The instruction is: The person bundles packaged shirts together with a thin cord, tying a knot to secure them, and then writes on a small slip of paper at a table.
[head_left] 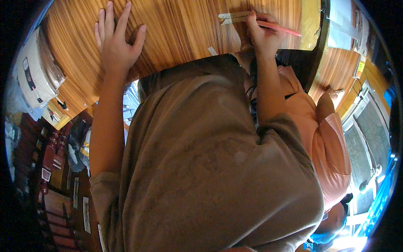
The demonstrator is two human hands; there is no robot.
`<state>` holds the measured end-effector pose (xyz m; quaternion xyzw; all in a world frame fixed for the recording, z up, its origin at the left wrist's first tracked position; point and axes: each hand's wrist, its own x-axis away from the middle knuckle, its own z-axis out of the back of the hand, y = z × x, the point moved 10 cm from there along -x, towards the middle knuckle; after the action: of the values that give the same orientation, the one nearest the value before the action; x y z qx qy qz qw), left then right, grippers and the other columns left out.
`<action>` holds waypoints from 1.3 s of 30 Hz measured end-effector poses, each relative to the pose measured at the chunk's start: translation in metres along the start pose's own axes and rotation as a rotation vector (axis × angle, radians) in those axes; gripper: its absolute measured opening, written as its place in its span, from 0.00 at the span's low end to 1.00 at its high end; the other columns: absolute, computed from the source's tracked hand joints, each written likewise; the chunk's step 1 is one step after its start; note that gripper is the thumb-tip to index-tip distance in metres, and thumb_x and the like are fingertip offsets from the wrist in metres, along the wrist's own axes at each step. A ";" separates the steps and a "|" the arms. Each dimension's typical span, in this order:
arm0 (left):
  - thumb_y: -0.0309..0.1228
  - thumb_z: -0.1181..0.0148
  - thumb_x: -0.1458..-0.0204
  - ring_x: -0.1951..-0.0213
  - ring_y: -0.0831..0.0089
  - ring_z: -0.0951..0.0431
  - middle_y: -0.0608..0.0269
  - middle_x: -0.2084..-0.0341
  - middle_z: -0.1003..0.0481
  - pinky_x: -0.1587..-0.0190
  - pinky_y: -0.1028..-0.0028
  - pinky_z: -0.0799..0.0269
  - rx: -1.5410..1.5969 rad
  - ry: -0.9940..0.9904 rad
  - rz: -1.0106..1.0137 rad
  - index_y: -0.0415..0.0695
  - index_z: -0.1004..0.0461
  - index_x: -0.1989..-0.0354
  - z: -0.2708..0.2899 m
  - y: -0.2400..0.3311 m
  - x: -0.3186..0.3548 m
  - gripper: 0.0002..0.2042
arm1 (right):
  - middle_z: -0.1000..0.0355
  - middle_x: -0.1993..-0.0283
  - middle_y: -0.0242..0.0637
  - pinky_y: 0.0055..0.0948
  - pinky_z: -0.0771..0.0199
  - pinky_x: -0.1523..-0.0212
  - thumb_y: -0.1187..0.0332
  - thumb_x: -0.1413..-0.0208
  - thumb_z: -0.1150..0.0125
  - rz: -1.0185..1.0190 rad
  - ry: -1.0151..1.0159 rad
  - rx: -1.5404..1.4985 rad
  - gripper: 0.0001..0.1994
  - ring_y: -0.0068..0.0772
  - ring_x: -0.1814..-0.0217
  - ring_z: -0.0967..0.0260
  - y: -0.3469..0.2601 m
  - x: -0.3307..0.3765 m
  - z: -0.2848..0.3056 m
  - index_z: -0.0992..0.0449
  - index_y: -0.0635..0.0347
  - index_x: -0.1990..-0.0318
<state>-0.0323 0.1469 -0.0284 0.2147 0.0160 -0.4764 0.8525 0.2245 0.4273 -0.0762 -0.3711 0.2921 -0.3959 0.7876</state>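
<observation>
My left hand [118,46] lies palm down on the wood-grain tabletop [180,31], fingers spread, holding nothing. Farther right, my right hand [267,38] rests on the same surface, its fingers closed round a red pen [282,28]. The pen's back end sticks out to the right; its writing tip is hidden by my fingers. Just left of those fingers, a strip of tape with a pale end [225,19] is on the wood. A small whitish scrap [212,51] sits at the table's near edge, between my hands.
Plastic-wrapped packages [37,71] are stacked at the left edge. A person in orange clothing [327,147] is close at my right, with a hand [333,91] on another wooden surface. Pale papers [340,27] lie at the far right, past a yellow strip [310,25].
</observation>
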 end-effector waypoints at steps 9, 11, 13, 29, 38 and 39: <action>0.47 0.36 0.42 0.26 0.45 0.45 0.50 0.25 0.44 0.27 0.44 0.54 0.008 -0.007 0.022 0.59 0.33 0.29 0.003 0.001 -0.001 0.32 | 0.21 0.77 0.36 0.21 0.26 0.75 0.67 0.47 0.27 -0.104 -0.031 -0.068 0.11 0.22 0.78 0.26 -0.012 0.003 -0.004 0.18 0.68 0.69; 0.47 0.36 0.42 0.26 0.45 0.45 0.50 0.26 0.44 0.27 0.43 0.53 0.013 0.001 0.018 0.59 0.33 0.29 0.002 0.001 -0.001 0.31 | 0.20 0.74 0.36 0.21 0.24 0.69 0.69 0.49 0.26 -0.209 -0.011 -0.201 0.10 0.22 0.74 0.25 0.002 0.008 -0.002 0.17 0.69 0.68; 0.46 0.35 0.43 0.27 0.44 0.44 0.49 0.26 0.43 0.28 0.43 0.53 0.020 0.002 0.016 0.60 0.33 0.29 0.001 0.001 -0.001 0.32 | 0.20 0.74 0.36 0.21 0.24 0.71 0.70 0.48 0.27 -0.222 -0.012 -0.223 0.09 0.22 0.75 0.25 0.007 0.007 -0.002 0.18 0.69 0.68; 0.42 0.36 0.45 0.24 0.40 0.53 0.40 0.24 0.51 0.27 0.41 0.55 -0.046 -0.093 0.072 0.43 0.35 0.30 0.005 -0.001 -0.001 0.34 | 0.23 0.75 0.40 0.22 0.27 0.79 0.68 0.34 0.38 -0.211 -0.025 -0.329 0.10 0.25 0.80 0.26 0.015 0.003 -0.007 0.25 0.67 0.63; 0.46 0.42 0.39 0.26 0.48 0.47 0.48 0.27 0.44 0.27 0.51 0.51 0.451 -0.187 0.248 0.49 0.34 0.29 0.005 -0.019 0.019 0.31 | 0.24 0.71 0.39 0.26 0.24 0.77 0.60 0.28 0.47 -0.025 -0.221 -0.435 0.16 0.30 0.75 0.23 -0.082 0.016 -0.038 0.24 0.67 0.58; 0.47 0.46 0.35 0.28 0.48 0.40 0.48 0.29 0.39 0.29 0.55 0.44 0.616 -0.205 0.297 0.48 0.34 0.29 0.008 -0.011 0.032 0.28 | 0.25 0.71 0.37 0.27 0.23 0.75 0.59 0.30 0.43 -0.182 -0.312 -0.547 0.17 0.31 0.74 0.23 -0.088 0.026 -0.057 0.24 0.68 0.61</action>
<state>-0.0253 0.1127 -0.0327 0.4125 -0.2456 -0.3487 0.8049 0.1592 0.3495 -0.0401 -0.6494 0.2292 -0.3099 0.6555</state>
